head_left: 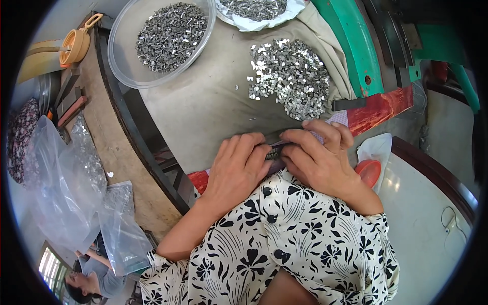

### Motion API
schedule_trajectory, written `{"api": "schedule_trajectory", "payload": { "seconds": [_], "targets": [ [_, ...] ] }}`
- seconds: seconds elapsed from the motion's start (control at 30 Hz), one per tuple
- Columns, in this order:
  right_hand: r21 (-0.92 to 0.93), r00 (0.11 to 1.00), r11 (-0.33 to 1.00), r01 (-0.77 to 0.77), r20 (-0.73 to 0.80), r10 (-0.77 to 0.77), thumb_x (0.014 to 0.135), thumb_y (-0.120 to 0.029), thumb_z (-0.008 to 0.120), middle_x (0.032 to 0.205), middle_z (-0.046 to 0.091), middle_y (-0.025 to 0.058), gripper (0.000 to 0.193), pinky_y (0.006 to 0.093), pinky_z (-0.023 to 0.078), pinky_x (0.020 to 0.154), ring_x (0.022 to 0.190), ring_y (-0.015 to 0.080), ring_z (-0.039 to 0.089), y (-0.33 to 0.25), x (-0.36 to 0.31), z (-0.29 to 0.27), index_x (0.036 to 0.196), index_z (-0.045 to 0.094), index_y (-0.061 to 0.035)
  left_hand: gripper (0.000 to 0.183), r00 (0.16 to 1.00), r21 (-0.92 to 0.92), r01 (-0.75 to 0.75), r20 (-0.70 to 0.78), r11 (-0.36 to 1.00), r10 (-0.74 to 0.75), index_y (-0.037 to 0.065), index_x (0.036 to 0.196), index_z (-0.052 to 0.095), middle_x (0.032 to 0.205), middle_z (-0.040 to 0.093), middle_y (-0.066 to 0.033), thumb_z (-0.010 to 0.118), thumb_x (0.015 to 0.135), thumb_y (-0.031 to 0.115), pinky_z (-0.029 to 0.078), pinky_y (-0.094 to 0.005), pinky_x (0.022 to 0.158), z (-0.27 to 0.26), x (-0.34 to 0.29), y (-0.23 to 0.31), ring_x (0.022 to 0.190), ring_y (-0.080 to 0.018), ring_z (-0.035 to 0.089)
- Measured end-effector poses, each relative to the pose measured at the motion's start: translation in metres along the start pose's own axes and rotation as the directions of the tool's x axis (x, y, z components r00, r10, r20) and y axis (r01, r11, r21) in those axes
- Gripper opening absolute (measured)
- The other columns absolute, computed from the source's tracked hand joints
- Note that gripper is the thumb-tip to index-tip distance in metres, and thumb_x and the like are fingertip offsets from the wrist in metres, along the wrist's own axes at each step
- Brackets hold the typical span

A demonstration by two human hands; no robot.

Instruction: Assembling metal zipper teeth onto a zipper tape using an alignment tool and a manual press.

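Note:
My left hand (pixel 233 166) and my right hand (pixel 321 158) meet at the near edge of the cloth-covered work surface (pixel 203 122). The fingers of both are curled and closed on a small dark ridged piece (pixel 274 153) that shows between the fingertips. Its exact kind cannot be made out, and the fingers cover most of it. Just beyond my right hand lies a loose heap of small flat shiny metal pieces (pixel 300 76). A few single pieces are scattered to the left of the heap.
A clear plastic bowl (pixel 113 53) of small metal pieces stands at the far left; a paper-lined dish (pixel 244 23) holds more. Green machine parts (pixel 351 40) rise at the far right. Plastic bags (pixel 119 223) lie left, a red round lid (pixel 368 172) right. Another person (pixel 99 277) sits lower left.

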State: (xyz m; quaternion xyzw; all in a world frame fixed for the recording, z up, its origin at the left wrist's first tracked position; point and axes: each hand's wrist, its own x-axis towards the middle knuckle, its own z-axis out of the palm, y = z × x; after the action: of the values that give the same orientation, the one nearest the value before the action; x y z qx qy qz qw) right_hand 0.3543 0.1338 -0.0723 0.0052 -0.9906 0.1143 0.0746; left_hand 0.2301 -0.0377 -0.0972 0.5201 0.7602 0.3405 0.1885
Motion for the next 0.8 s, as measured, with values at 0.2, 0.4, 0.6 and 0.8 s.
{"api": "schedule_trajectory", "payload": {
  "seconds": [0.2, 0.4, 0.6, 0.8],
  "targets": [
    [0.189, 0.998, 0.98, -0.063, 0.027, 0.059, 0.071, -0.025, 0.078, 0.109, 0.064, -0.0056, 0.014, 0.0438, 0.027, 0.094, 0.11, 0.0256, 0.051, 0.017, 0.024, -0.01, 0.082, 0.072, -0.0185, 0.029, 1.0, 0.006, 0.003, -0.013, 1.0, -0.003, 0.002, 0.102, 0.064, 0.112, 0.056, -0.0085, 0.074, 0.077, 0.012, 0.045, -0.0385, 0.084, -0.001, -0.002, -0.002, 0.1, -0.027, 0.056],
    [0.121, 0.973, 0.992, -0.041, -0.22, 0.067, 0.074, -0.021, 0.078, 0.104, 0.065, -0.0071, 0.011, 0.0425, 0.028, 0.094, 0.109, 0.0229, 0.052, 0.039, 0.069, 0.018, 0.083, 0.073, -0.0171, 0.033, 0.999, -0.038, 0.04, -0.015, 0.998, -0.041, 0.004, 0.1, 0.064, 0.108, 0.058, -0.0112, 0.081, 0.072, 0.011, 0.048, -0.0408, 0.082, -0.006, 0.002, 0.001, 0.096, -0.0322, 0.058],
    [0.026, 0.976, 1.0, -0.018, -0.218, 0.023, 0.07, -0.02, 0.079, 0.104, 0.063, -0.0084, 0.012, 0.0444, 0.027, 0.096, 0.114, 0.0222, 0.051, 0.03, 0.085, 0.027, 0.077, 0.07, -0.0163, 0.026, 1.0, -0.02, -0.005, -0.021, 1.0, 0.005, 0.007, 0.097, 0.064, 0.104, 0.056, -0.0049, 0.076, 0.076, 0.017, 0.043, -0.037, 0.078, -0.004, 0.008, 0.0, 0.092, -0.0246, 0.056],
    [0.006, 0.978, 1.0, -0.029, -0.207, 0.03, 0.069, -0.019, 0.079, 0.107, 0.062, -0.0083, 0.013, 0.0445, 0.026, 0.096, 0.115, 0.0226, 0.049, 0.024, 0.077, 0.025, 0.078, 0.07, -0.0166, 0.019, 0.998, -0.001, -0.057, -0.028, 0.998, 0.056, 0.009, 0.092, 0.064, 0.101, 0.057, -0.0023, 0.074, 0.077, 0.016, 0.042, -0.0354, 0.076, 0.002, 0.013, -0.001, 0.088, -0.0224, 0.055]
  ]
}}
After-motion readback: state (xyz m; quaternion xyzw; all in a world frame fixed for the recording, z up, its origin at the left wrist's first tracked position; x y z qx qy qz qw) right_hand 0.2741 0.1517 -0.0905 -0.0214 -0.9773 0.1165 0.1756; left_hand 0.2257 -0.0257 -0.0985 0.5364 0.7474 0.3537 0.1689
